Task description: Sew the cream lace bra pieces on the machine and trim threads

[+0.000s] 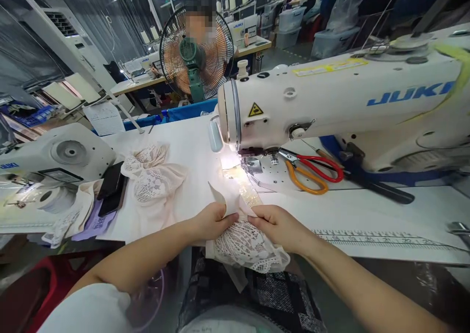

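Cream lace piece [244, 245] at near edge of white counter [198, 147], lower part hanging over above patterned dark cloth on the lap. Held from both sides: left hand [211, 221] on upper left, thumb and fingers clamped on a plain pale flap; right hand [281, 227] on upper right, thumb and fingers likewise clamped on the cloth edge. Hands near each other, just short of the machine. Between hands and lit needle area, pale speckled strip [247, 188]; cannot tell whether joined to the lace. Beyond and to the right, large white JUKI sewing machine [330, 98], yellow warning triangle on its head. Under its arm, red-handled scissors [338, 166] beside orange-handled scissors [310, 190], partly overlapping; black-handled tool [382, 188] just right of them. Along near edge, right of right hand, printed measuring scale [385, 240]. Left of hands, well apart, a second cream lace garment [154, 181], loosely heaped. Farther left, two dark phone-like devices [112, 188], one overlapping the other, on purple printed sheet [93, 225]; near them, white roll [55, 198] and second white machine [73, 152]. Behind the counter, round caged fan [194, 63] on a green stand.
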A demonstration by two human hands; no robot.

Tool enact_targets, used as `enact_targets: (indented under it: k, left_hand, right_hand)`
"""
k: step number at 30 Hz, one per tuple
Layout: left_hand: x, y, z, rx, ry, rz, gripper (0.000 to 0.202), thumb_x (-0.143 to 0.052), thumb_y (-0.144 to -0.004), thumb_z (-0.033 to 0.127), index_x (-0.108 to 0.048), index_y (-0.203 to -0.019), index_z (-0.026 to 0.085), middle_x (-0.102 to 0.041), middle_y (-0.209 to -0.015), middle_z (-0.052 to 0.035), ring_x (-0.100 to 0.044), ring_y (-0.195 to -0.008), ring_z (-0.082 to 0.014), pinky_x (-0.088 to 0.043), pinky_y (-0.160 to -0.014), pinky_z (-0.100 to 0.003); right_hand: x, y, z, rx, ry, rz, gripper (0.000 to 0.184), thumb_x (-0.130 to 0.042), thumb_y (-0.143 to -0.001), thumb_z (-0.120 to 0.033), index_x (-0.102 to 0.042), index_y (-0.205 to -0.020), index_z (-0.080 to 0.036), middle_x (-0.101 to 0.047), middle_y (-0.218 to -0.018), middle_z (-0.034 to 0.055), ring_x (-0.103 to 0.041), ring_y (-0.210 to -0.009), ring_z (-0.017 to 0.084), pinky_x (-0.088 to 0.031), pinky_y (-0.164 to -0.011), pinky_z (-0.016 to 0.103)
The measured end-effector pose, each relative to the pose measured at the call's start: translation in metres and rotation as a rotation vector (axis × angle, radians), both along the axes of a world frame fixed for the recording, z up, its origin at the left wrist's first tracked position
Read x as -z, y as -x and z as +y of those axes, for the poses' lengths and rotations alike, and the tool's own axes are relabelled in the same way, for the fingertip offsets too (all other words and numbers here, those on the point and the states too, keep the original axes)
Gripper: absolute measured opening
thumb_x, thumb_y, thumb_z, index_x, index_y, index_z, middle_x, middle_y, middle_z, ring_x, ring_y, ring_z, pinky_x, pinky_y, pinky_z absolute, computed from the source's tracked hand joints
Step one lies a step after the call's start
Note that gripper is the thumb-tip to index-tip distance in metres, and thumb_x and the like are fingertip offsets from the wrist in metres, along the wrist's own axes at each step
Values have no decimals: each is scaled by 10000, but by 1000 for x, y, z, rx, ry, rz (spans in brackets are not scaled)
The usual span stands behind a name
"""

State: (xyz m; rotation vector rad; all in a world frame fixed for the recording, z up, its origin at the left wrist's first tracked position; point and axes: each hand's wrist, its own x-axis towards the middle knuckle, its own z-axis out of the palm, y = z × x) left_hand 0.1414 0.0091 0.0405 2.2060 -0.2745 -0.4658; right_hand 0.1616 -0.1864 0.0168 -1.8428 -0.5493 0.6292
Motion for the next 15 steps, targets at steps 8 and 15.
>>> enact_targets:
  k: [8, 15]
  left_hand:
    - [-3, 5, -11, -121, 28, 48, 293, -508, -798, 369, -536, -597, 158, -518, -571, 7, -446, -559, -127, -380, -597, -256]
    - [5, 20, -20, -508, 716, 614, 379, -784, -513, 386, -604, -713, 119, -612, -625, -19, -587, -652, -169, -451, -678, -310]
  right_hand:
    - [0, 4, 2, 124, 113, -172, 267, -372, -803, -338, -351, -561, -227, -336, -483, -59, -362, -460, 118, -263, -459, 237]
    - [-4, 34, -24, 372, 262, -374, 337, -360, -840, -423, -588, -959, -206, -614, -690, 46, -552, -676, 233, -398, -624, 324]
